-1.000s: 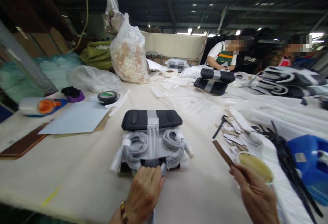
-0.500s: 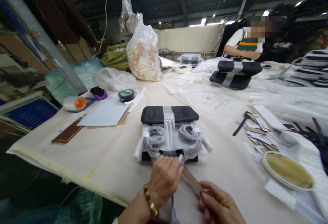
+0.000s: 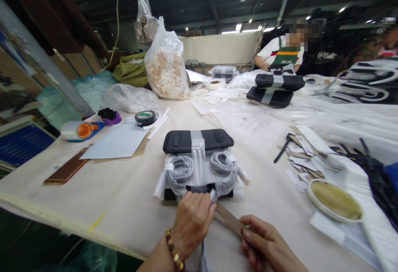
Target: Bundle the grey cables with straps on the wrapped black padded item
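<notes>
Two grey coils in clear wrap, the left coil (image 3: 183,167) and the right coil (image 3: 219,162), lie side by side on the bundle in front of the person, each with a white tie around it. A black padded panel with two oval patches (image 3: 217,140) tops this bundle at the far side, and a flat grey band (image 3: 196,135) crosses its middle. The whole bundle sits near the centre of the cream-covered table (image 3: 124,197).

So the gathering and stacking look done; the fastening at the near side looks unfinished. The left hand (image 3: 194,214) is clenched at the bundle's near edge, seemingly on the band, with a silvery grey end (image 3: 213,196) poking up beside the knuckles and a loose grey tail (image 3: 203,257) hanging below the fist. The right hand (image 3: 261,239) pinches a thin flat brown strip (image 3: 228,218) between thumb and fingers, its far end reaching close to the left fist; whether it has gone under the band is hidden.

Farther back, a pair of black padded pieces (image 3: 281,82) has a grey band around it, apparently secured. By that comparison, securing the near band is what remains.
</notes>
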### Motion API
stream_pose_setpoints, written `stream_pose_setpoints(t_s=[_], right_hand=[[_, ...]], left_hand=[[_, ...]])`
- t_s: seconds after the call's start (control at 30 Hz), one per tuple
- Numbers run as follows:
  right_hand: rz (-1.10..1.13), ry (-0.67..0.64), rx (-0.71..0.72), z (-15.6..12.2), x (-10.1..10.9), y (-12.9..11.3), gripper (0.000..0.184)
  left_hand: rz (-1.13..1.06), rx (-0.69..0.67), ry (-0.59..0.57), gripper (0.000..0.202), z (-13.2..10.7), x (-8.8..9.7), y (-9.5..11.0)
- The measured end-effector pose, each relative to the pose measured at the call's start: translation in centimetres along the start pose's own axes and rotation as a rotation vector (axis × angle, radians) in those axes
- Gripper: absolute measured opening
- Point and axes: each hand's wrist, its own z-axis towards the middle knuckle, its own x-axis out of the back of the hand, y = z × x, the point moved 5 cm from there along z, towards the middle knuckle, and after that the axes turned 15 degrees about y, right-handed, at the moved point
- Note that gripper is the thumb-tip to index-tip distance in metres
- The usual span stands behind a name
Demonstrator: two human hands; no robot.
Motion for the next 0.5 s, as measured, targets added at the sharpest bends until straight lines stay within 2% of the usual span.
stream_pose_setpoints(t_s=[0.07,0.13,0.17,0.27,0.3,0.37,0.43,0.5], right_hand=[[-0.196,0.096,0.111,-0.8,3.1,-0.1,0.035],[-0.423,0.274,0.247,-1.5,6.8,-0.8,0.030],[-0.538,0.414,0.305,-1.9,8.8,-1.3,0.030],[-0.856,0.940,0.489,-2.7,13.9,-4.1,0.033],[-0.979,1.085,0.544,-2.7,14.8,-5.2,0.035],[-1.210,1.241,0.611,-1.7,15.5,-7.2,0.039],[-1.352,1.260,0.631,0.1,15.2,-8.8,0.037],[-1.392,1.237,0.652,1.7,14.3,-9.8,0.033]], left_hand=[[-0.013,-0.032,0.041,0.024,0.0,0.3,0.1],[-0.018,-0.074,0.081,0.024,-0.1,0.4,0.0],[-0.018,-0.103,0.110,0.024,-0.2,0.5,0.0],[-0.016,-0.178,0.154,0.020,-0.8,0.3,-0.3],[-0.016,-0.194,0.155,0.019,-1.0,0.2,-0.5],[-0.012,-0.216,0.164,0.020,-1.5,0.0,-0.8],[0.011,-0.246,0.181,0.020,-1.8,-0.1,-1.0],[0.049,-0.302,0.186,0.018,-1.9,-0.3,-1.0]])
